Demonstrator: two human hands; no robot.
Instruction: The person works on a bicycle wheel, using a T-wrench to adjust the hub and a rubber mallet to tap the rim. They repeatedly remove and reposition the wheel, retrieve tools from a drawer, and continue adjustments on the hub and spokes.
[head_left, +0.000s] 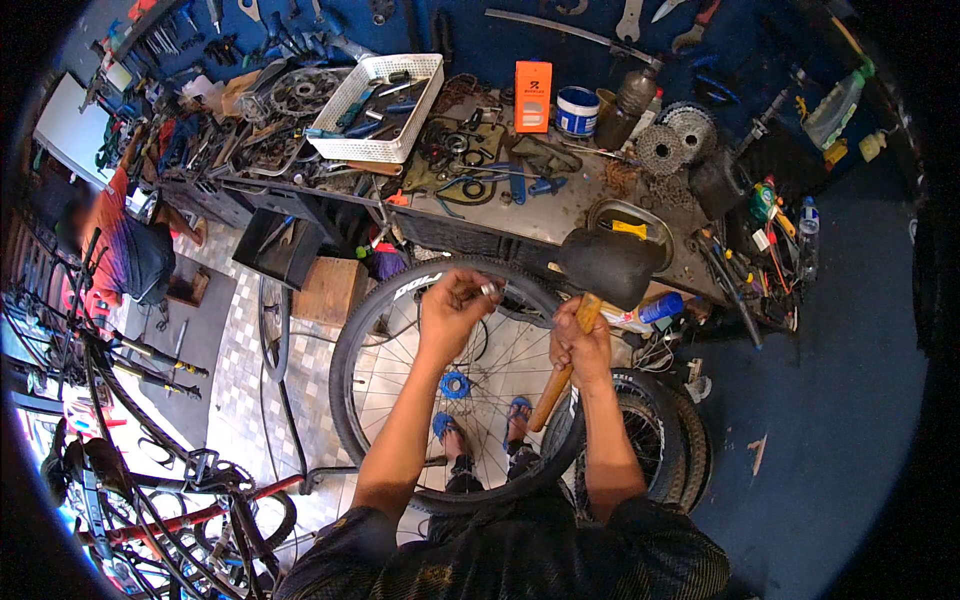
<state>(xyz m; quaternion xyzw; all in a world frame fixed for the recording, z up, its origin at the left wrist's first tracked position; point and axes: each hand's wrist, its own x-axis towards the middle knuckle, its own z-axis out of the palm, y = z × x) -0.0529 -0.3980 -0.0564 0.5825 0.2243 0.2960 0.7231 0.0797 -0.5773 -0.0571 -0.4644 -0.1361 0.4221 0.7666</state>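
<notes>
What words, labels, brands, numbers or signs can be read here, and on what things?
I won't copy printed wording, but here is where it stands.
Large black rubber bicycle tyre: pale lettering on its sidewall, partly readable.
Upright orange rectangular box: dark symbol and line of lettering.
Round blue-and-white tub: label too small to read.
Other print: too small or blurred to read.

There is room to pass between the left hand and right hand at the centre, above the wheel, and along the blue surface at far right. The mallet bars the gap's right side, bikes block the lower left, spare tyres the lower right, and basket, box and tub crowd the tabletop at upper centre.
</notes>
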